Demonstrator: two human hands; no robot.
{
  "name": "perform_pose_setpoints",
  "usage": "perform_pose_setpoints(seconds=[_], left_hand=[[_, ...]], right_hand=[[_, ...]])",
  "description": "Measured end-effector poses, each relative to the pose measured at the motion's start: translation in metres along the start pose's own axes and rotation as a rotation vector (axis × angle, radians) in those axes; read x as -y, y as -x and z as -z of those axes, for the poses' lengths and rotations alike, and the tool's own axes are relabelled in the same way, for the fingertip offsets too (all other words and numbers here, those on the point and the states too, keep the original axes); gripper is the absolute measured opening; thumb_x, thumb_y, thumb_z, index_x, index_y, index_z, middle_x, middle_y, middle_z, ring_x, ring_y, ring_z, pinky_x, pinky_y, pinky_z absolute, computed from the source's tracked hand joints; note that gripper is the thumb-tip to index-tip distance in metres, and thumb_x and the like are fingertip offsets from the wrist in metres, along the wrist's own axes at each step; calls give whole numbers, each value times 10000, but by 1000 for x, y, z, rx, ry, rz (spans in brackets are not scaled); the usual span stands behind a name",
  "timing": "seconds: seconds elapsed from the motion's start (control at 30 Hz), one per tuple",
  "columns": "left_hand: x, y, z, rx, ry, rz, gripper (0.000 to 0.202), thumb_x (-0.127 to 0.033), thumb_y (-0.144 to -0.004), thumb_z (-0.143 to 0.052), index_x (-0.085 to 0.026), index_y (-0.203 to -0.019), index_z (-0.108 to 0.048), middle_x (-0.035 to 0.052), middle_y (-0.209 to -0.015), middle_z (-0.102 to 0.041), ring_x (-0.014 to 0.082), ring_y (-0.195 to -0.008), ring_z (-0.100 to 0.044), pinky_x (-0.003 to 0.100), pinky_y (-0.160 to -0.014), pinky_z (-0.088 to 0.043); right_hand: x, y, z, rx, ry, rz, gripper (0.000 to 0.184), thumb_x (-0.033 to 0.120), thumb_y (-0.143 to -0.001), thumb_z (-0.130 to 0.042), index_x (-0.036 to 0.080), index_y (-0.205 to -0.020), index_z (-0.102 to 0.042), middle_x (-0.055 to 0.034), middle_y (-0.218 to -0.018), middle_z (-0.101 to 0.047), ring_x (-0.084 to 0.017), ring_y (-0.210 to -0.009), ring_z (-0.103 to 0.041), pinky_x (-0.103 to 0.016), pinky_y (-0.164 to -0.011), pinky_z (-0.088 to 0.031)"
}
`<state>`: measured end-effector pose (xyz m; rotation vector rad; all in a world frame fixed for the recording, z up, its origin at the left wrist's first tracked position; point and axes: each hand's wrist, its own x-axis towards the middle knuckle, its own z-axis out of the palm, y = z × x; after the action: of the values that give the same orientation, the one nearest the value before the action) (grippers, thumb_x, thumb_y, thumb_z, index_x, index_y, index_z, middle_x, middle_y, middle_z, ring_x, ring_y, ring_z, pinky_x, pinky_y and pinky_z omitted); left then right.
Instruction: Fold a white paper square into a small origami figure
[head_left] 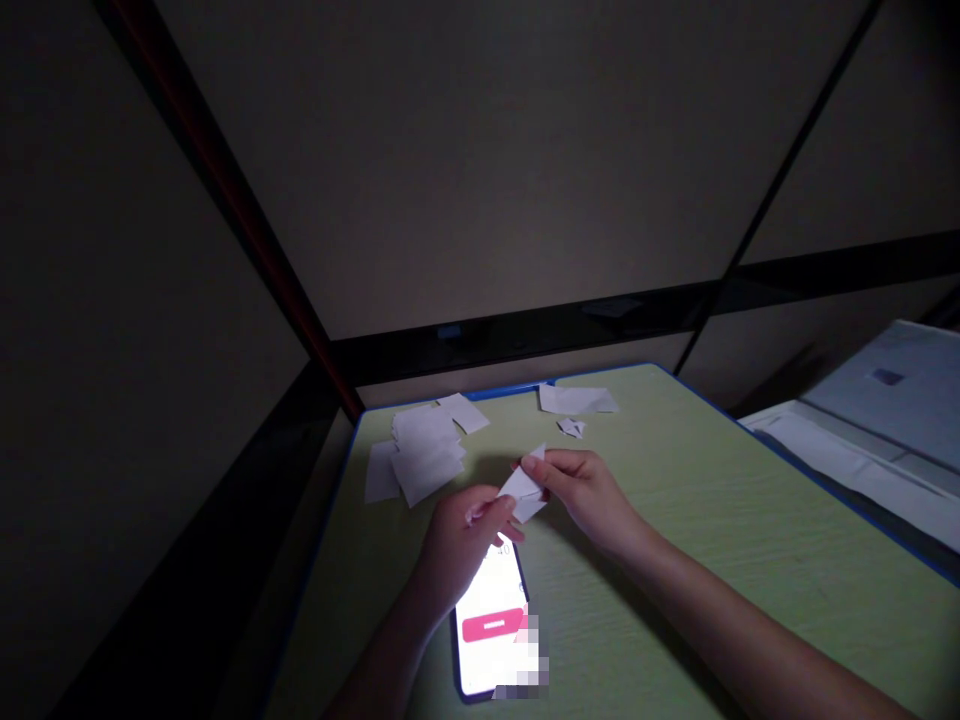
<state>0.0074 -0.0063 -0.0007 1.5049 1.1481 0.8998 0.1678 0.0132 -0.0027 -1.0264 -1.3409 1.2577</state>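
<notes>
A small white piece of folded paper (523, 484) is held between both hands above the table. My left hand (469, 535) pinches its lower left end with thumb and fingers. At its upper right corner, my right hand (581, 488) grips it between thumb and fingers. Just below my left hand lies a lit phone (489, 600) with a white screen and a red button; my hand covers its top part. Beyond the hands sits a small folded paper piece (571, 428).
Several loose white sheets (427, 450) overlap at the table's far left. A paper strip (577, 400) lies near the back edge, beside a blue bar (510, 390). The green table (675, 440) meets a panelled wall. To the right stands a pale box-like object (885, 400).
</notes>
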Motion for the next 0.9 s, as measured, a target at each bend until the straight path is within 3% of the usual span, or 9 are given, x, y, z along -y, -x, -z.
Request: perform_pose_setpoints(seconds=[0.1,0.2,0.27,0.33,0.43,0.6,0.7,0.9], left_hand=[[1,-2,0,-50,-2,12,243,-313,-788,-499,-137,-670,-618,20,-554,-644,137,-519,-592,212,-483,-407],[0,-3,0,-86,17,10,239,-321,-787,-490,-134,-679,-594,18,-538,-635,137,-497,-589,211,-467,-404],[-2,-3,0,-114,43,9,238,-335,-792,-478,-133,-703,-567,17,-553,-636,134,-487,-593,208,-459,-402],[-2,-3,0,-128,83,20,245,-356,-797,-466,-134,-725,-541,22,-586,-646,134,-482,-599,208,-451,-401],[1,-3,-1,-116,109,41,258,-372,-803,-454,-134,-730,-523,25,-590,-646,131,-466,-596,202,-431,-387],[8,-4,-3,-45,126,22,269,-372,-810,-456,-125,-738,-533,26,-588,-644,115,-454,-584,189,-418,-375],[9,-5,-2,-36,158,51,283,-386,-806,-455,-122,-761,-545,33,-593,-650,128,-461,-594,201,-423,-395],[1,-4,-2,-46,103,59,224,-353,-754,-521,-136,-704,-546,14,-522,-630,124,-434,-570,202,-429,-382]], right_hand=[[1,0,-1,17,-14,6,286,391,-774,-568,145,-655,-653,21,-515,-501,-101,-499,-415,-243,-487,-302],[4,0,-1,63,-145,4,200,321,-752,-589,161,-858,-641,7,-609,-544,-113,-542,-455,-254,-521,-344],[7,1,-1,123,-279,22,316,220,-720,-594,189,-1034,-575,3,-698,-564,-123,-602,-491,-267,-578,-381],[8,1,0,188,-388,50,424,127,-678,-579,211,-1090,-525,4,-756,-563,-128,-660,-510,-276,-628,-397],[7,0,-1,232,-430,51,442,83,-647,-574,215,-1065,-515,8,-778,-556,-126,-682,-508,-265,-622,-392],[10,1,-1,240,-289,37,217,178,-723,-577,176,-940,-568,3,-727,-566,-118,-617,-503,-264,-597,-378],[14,2,2,260,-288,55,265,237,-719,-613,184,-973,-560,0,-748,-566,-123,-630,-507,-264,-595,-385],[8,-3,3,151,-190,43,206,281,-696,-662,155,-839,-583,15,-675,-559,-106,-579,-487,-237,-546,-363]])
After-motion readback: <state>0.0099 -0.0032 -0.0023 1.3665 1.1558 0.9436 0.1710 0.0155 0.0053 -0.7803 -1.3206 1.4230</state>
